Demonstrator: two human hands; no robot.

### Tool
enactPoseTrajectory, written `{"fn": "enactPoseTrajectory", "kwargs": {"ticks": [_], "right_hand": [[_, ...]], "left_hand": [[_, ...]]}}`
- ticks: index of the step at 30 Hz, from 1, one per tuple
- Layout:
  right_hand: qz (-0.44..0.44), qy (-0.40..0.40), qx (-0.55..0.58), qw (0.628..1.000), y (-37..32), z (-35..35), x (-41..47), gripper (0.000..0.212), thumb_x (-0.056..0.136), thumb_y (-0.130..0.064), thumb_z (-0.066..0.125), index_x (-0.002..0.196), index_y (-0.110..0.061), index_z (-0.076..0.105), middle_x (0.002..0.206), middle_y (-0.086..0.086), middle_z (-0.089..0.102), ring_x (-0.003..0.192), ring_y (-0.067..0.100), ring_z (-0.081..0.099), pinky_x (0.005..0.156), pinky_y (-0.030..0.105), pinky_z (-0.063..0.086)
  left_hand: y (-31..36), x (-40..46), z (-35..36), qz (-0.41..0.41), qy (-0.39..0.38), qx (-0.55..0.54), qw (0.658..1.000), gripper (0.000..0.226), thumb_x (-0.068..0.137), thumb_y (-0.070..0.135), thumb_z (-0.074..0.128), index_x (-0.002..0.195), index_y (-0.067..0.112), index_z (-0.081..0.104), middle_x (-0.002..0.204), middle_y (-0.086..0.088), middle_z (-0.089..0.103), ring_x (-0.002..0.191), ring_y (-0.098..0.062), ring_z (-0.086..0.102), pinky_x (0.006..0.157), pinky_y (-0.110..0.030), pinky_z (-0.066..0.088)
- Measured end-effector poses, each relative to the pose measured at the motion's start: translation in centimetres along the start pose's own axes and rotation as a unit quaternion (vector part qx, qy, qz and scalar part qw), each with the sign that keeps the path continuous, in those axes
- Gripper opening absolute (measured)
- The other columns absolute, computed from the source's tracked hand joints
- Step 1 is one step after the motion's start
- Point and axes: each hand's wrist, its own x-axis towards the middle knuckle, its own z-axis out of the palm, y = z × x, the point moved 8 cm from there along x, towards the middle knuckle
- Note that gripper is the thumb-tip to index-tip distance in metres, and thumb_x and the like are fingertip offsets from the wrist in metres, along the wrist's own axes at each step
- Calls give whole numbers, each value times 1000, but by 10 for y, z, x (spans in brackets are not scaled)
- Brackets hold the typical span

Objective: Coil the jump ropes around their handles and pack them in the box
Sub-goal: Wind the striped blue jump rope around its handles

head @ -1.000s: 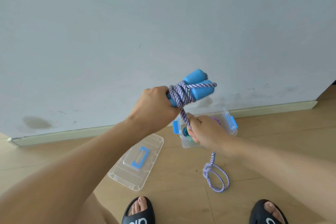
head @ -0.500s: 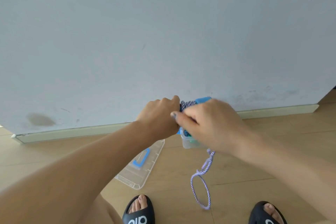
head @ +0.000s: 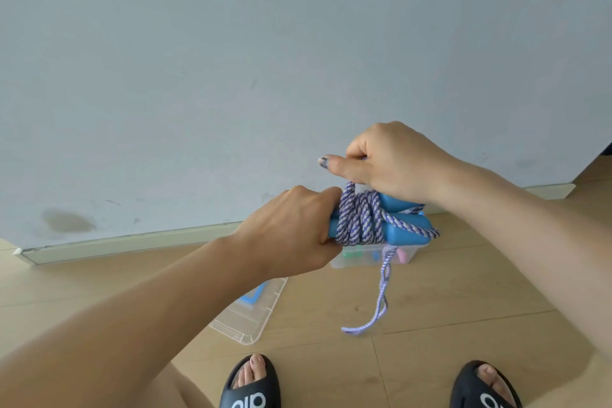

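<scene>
The left hand [head: 291, 232] is clenched around the near ends of the two blue handles [head: 402, 232], holding them side by side above the floor [head: 447, 291]. The right hand [head: 394, 166], just above the handles, pinches the purple-and-white rope [head: 359, 222] where it rises from the coil. Several turns already sit on the handles; a short doubled tail hangs from them toward the floor.

Procedure for the wrap in hand:
- Keep the left grip firm so the handles do not splay.
- Lay each turn touching the last, under steady tension.
- Tuck the remaining tail beneath a turn, so the coil cannot unwind.

The clear box [head: 407, 255] stands on the floor directly beneath the handles, with coloured items inside; its lid [head: 251, 321] lies to the left, nearer the feet.
</scene>
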Motion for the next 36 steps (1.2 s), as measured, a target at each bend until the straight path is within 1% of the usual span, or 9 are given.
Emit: {"fn": "enactPoseTrajectory", "kwargs": {"ticks": [4,12,17,19,21,26,28,33,36], "right_hand": [[0,-18,61,998,6,7,0,65,89,-60,55,52,-16,26,52,2,23,49,15,20,49,32,18],[-16,-84,68,994,-2,28,-3,65,89,-62,55,53,-16,27,51,-1,20,47,14,19,49,30,18],[80,-81,186,976,21,29,6,59,92,-58,55,55,-16,37,50,-1,30,43,13,27,47,27,24],[160,-101,275,943,48,47,-3,50,94,-53,56,62,-16,50,48,-7,49,41,9,45,47,21,36],[217,-155,255,930,69,76,-18,33,94,-46,57,69,-25,54,57,-13,55,54,10,55,54,21,44],[248,-245,304,887,46,119,-32,38,92,-13,31,54,-20,33,42,-7,27,34,8,21,34,15,16],[260,-232,323,880,31,114,-40,32,87,-19,31,55,-20,28,43,-4,21,34,11,15,39,14,13],[243,-166,323,899,11,102,-66,50,102,-35,31,54,-20,29,38,-9,28,34,11,26,37,18,23],[170,-133,216,952,-5,97,-70,52,106,-28,27,61,-27,53,55,-2,52,59,28,50,62,35,47]], "left_hand": [[-5,-1,-10,2,17,-2,1000,16,79,19,55,78,21,39,63,9,41,58,-24,47,51,-38,41],[7,0,6,34,-79,138,987,20,87,27,53,84,20,35,79,5,41,70,-23,46,60,-32,33],[20,0,-15,21,60,-49,997,25,77,30,63,72,24,39,60,9,40,56,-20,39,52,-38,45],[13,1,-28,-8,108,-87,990,31,72,29,66,65,29,36,52,10,38,48,-14,36,47,-34,40],[9,2,-36,-26,136,-93,986,37,70,27,65,61,34,29,48,11,35,45,-10,34,45,-28,32],[-24,3,-31,-138,145,-85,976,35,74,23,68,64,25,34,55,7,43,49,-14,39,44,-27,30],[-33,6,-28,-154,134,-71,976,29,77,23,67,71,23,39,59,4,49,52,-18,46,43,-28,34],[-58,10,-17,-217,97,-47,970,29,81,15,60,98,16,38,63,-8,57,54,-31,55,45,-40,43],[-59,12,-3,-216,31,50,975,22,82,11,54,98,15,40,67,-6,49,54,-27,49,45,-34,37]]}}
